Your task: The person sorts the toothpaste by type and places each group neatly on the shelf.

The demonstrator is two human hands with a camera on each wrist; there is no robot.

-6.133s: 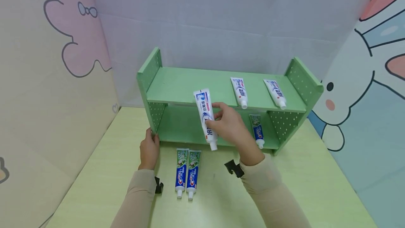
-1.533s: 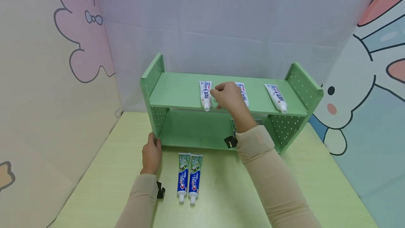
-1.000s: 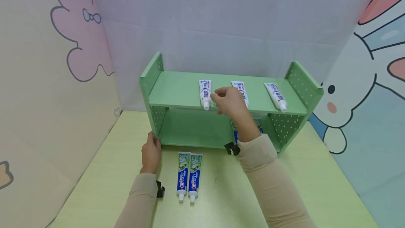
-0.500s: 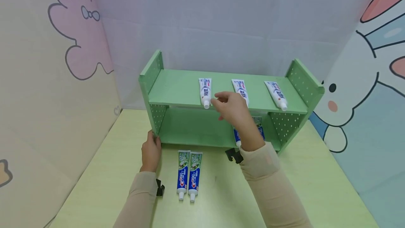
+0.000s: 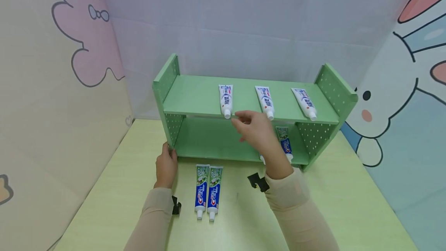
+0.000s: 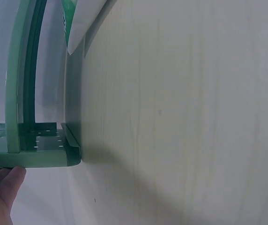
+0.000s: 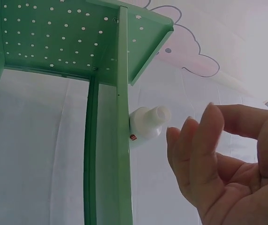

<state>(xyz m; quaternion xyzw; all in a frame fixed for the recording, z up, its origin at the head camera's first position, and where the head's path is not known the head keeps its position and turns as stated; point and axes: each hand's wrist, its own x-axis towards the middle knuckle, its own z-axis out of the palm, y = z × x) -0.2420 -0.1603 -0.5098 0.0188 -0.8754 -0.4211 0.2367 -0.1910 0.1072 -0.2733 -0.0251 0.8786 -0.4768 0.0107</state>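
Observation:
My left hand [image 5: 166, 169] grips the left side panel of a green two-tier shelf [image 5: 198, 92], low at its front edge. In the left wrist view, fingers [image 6: 10, 185] lie along the panel's outer face. My right hand [image 5: 256, 129] holds nothing, its fingers loosely bent, just in front of the upper board. Close by its fingertips lies a white toothpaste tube [image 5: 226, 100], cap forward; the right wrist view shows that cap [image 7: 157, 117] jutting past the board's edge. Two more white toothpaste tubes, a middle one [image 5: 265, 102] and a right one [image 5: 304, 103], lie on the same board.
On the lower board lies a green-and-blue Crest toothpaste tube [image 5: 284, 141]; another is mostly hidden behind my right hand. Two more Crest tubes, left [image 5: 201, 191] and right [image 5: 214, 193], lie side by side on the pale table [image 5: 115, 189]. Cartoon-printed walls stand around.
The white toothpaste tube my right hand held earlier now lies on the upper board's left part. My right hand has since drawn back and down from it. The left hand stays on the shelf.

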